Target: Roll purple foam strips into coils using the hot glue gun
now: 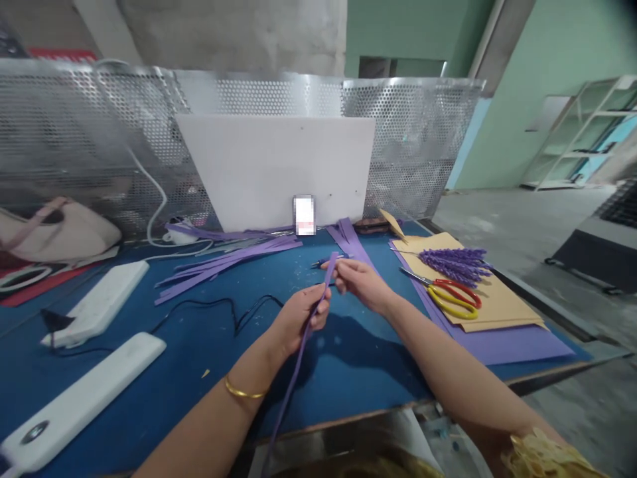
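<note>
My left hand (307,315) is closed around a long, narrow purple paper strip (293,378). The strip's upper end stands up above the fist, and its tail hangs over the table's front edge. At the upper end, my right hand (361,282) has its fingers pinched on the strip's edge. Just behind the fingertips lies a small dark blue tool (318,263), partly hidden. More purple strips (233,260) are spread at the back left of the blue table (209,372), and a wider purple bundle (353,242) lies behind my right hand.
On the right, scissors (455,299) with red and yellow handles and purple flower sprigs (455,265) lie on tan sheets (507,302) over a purple sheet (527,345). A phone (304,216) leans against a white board (279,166). White devices (89,405) and a black cable (199,302) occupy the left.
</note>
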Action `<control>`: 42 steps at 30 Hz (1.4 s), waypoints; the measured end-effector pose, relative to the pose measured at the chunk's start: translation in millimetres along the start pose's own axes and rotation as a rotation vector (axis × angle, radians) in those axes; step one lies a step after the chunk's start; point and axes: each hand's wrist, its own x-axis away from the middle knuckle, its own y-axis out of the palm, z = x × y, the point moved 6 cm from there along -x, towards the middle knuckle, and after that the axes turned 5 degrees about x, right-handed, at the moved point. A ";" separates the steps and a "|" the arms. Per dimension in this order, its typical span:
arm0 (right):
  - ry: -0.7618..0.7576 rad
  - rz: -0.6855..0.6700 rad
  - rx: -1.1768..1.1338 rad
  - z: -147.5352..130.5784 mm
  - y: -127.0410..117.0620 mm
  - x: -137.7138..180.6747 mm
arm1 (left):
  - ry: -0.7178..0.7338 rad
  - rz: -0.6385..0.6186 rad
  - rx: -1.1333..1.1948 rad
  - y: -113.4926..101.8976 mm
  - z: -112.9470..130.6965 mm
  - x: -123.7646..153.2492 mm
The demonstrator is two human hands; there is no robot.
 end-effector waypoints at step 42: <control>-0.015 0.186 0.086 1.5 3.5 7.1 | 0.273 0.289 -0.373 19.8 -7.1 4.3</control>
